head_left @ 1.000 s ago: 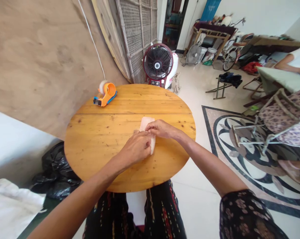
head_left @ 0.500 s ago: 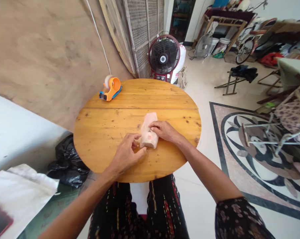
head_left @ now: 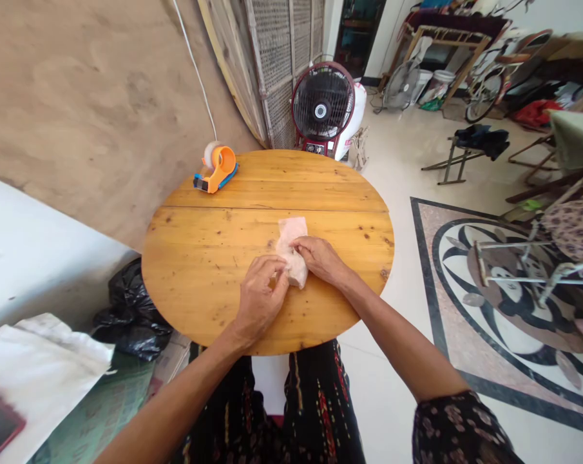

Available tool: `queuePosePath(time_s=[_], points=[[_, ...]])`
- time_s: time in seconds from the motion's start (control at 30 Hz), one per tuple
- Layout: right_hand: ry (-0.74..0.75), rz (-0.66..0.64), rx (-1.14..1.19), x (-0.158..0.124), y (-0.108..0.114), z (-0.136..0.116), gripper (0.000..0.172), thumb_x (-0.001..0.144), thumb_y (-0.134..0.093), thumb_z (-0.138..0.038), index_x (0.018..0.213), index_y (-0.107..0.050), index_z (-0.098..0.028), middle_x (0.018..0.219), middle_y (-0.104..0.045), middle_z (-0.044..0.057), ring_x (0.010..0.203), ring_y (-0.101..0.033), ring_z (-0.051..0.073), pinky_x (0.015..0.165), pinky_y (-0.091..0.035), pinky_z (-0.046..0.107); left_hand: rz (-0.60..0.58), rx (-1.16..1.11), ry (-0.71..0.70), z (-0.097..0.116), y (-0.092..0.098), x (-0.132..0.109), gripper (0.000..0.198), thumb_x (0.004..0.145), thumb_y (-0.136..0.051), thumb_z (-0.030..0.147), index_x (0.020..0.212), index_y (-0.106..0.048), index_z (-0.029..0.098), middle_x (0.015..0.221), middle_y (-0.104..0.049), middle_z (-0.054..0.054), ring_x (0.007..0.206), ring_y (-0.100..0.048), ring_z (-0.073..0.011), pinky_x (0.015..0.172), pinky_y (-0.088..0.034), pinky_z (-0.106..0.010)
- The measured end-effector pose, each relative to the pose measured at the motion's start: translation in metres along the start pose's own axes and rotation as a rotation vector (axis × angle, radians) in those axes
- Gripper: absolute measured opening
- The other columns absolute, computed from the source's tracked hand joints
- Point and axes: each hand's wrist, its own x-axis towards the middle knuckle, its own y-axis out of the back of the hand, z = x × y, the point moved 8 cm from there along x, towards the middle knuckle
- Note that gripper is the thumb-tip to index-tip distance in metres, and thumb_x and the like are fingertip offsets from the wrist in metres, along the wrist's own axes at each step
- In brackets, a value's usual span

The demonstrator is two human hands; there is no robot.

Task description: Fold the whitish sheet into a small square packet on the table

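A small pale pink wrapper [head_left: 292, 228], thin and wrinkled, lies on the round wooden table [head_left: 199, 270]; its near end bulges around something block-like whose kind is hidden. My left hand [head_left: 262, 293] closes thumb and fingers on the near left corner of the wrapper. On the opposite side, my right hand [head_left: 323, 259] pinches the wrapper near its middle, fingers bent together. The far end of the wrapper lies loose and flat, away from both hands.
An orange tape dispenser [head_left: 218, 169] stands at the table's far left edge. Behind the table is a dark red fan [head_left: 323, 106]. A black plastic bag [head_left: 134, 312] is on the left, and a metal-framed chair [head_left: 542, 277] on the right.
My left hand has moved right and closed from a spread pose onto the wrapper's near left corner. The wrapper's far end has spread slightly. My right hand keeps its pinch.
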Motion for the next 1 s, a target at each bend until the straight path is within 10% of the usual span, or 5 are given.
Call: queuePosePath(time_s=[0.33, 0.5, 1.0], points=[[-0.035, 0.003, -0.054, -0.002, 0.001, -0.004, 0.03, 0.088, -0.042, -0.013, 0.097, -0.07, -0.018, 0.099, -0.073, 0.005, 0.088, -0.064, 0.017, 0.081, -0.043, 0.026, -0.107, 0.073, -0.183, 0.018, -0.004, -0.005, 0.016, 0.077, -0.057, 0.013, 0.091, -0.065, 0.016, 0.099, -0.063, -0.009, 0.093, -0.056, -0.0213, 0.085, -0.049, -0.037], [-0.031, -0.004, -0.07, -0.002, 0.001, -0.005, 0.031, 0.088, -0.04, -0.013, 0.098, -0.07, -0.018, 0.098, -0.072, 0.005, 0.088, -0.063, 0.016, 0.08, -0.043, 0.024, -0.09, 0.22, -0.097, 0.023, -0.006, 0.004, 0.015, 0.077, -0.066, 0.031, 0.077, -0.061, 0.018, 0.082, -0.063, -0.006, 0.081, -0.057, -0.0205, 0.077, -0.049, -0.035], [-0.037, -0.006, 0.078, -0.005, 0.005, -0.001, 0.028, 0.089, -0.042, -0.016, 0.1, -0.067, -0.02, 0.093, -0.071, 0.003, 0.087, -0.064, 0.015, 0.081, -0.044, 0.027, 0.002, 0.147, 0.143, 0.002, -0.012, 0.008, 0.016, 0.071, -0.054, 0.009, 0.059, -0.051, 0.02, 0.07, -0.061, -0.001, 0.073, -0.054, -0.0174, 0.073, -0.045, -0.032]])
